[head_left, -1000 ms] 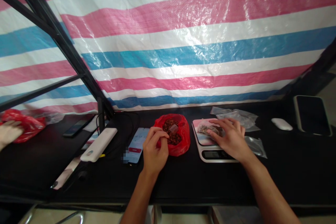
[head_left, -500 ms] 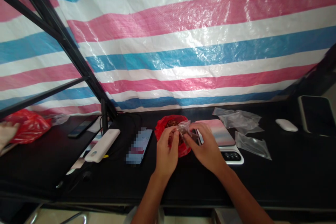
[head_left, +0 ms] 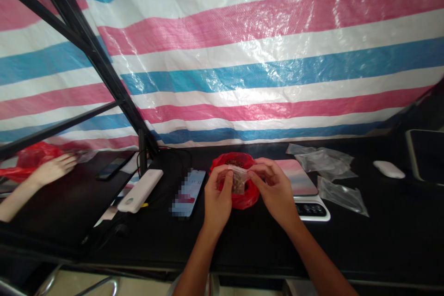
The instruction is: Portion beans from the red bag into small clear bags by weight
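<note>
Both of my hands pinch a small clear pouch (head_left: 238,180) with brown bits inside, held upright over the near side of a red plastic bag (head_left: 248,196) of the same brown bits. My left hand (head_left: 217,196) grips the pouch's left edge, and my right hand (head_left: 275,192) grips its right edge. A white kitchen scale (head_left: 305,189) with a pink top stands just right of my right hand, its platform bare.
Several empty clear pouches (head_left: 324,159) lie behind and beside the scale. A phone (head_left: 189,192) and a white power bank (head_left: 140,189) lie left of the red bag. A white mouse (head_left: 388,169) sits far right. Another person's hand (head_left: 52,169) rests by a second red bag (head_left: 33,155).
My right hand lifted the filled pouch off the scale and brought it over the red bag, where my left hand joined it. The other person's hand reached further onto the table.
</note>
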{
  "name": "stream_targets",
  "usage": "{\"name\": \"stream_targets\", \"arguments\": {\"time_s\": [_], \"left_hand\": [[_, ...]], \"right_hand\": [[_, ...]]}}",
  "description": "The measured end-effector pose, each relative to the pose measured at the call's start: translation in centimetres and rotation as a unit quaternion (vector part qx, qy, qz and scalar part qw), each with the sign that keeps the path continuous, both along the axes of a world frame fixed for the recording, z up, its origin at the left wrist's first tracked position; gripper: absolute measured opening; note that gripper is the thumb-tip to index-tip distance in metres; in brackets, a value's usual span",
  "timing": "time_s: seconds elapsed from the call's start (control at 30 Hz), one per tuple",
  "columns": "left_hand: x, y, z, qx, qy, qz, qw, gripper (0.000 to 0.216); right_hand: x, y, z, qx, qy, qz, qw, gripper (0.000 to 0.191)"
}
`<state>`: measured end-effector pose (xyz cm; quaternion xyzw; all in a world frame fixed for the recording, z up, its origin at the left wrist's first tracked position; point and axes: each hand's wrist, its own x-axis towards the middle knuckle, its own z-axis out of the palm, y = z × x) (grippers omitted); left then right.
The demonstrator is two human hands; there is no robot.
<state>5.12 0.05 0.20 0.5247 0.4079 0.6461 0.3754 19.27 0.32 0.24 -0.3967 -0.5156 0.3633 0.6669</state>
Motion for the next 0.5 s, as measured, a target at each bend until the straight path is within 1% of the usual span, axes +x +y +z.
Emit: {"name": "stream_targets", "arguments": {"time_s": [0.07, 0.1, 0.2, 0.27, 0.33, 0.5], "left_hand": [[-0.1, 0.0, 0.0, -0.005, 0.005, -0.005, 1.000, 0.017], [-0.1, -0.1, 0.0, -0.010, 0.011, -0.009, 1.000, 0.017], [0.1, -0.3, 0.0, -0.023, 0.045, -0.027, 0.998, 0.018], [0.3, -0.5, 0.1, -0.029, 0.062, -0.047, 0.997, 0.019], [0.4, -0.6, 0.2, -0.034, 0.059, -0.058, 0.996, 0.020], [0.6, -0.2, 0.3, -0.040, 0.008, -0.055, 0.998, 0.019]], "right_hand": [[0.2, 0.0, -0.1, -0.001, -0.023, -0.017, 1.000, 0.030], [0.3, 0.0, -0.2, 0.001, -0.046, -0.038, 0.998, 0.028], [0.8, -0.1, -0.2, 0.006, -0.139, -0.111, 0.984, 0.020], [1.1, -0.2, -0.2, 0.011, -0.179, -0.128, 0.976, 0.020], [1.2, -0.2, 0.0, 0.019, -0.185, -0.108, 0.977, 0.025], [1.2, -0.1, 0.2, 0.022, -0.139, -0.028, 0.990, 0.033]]}}
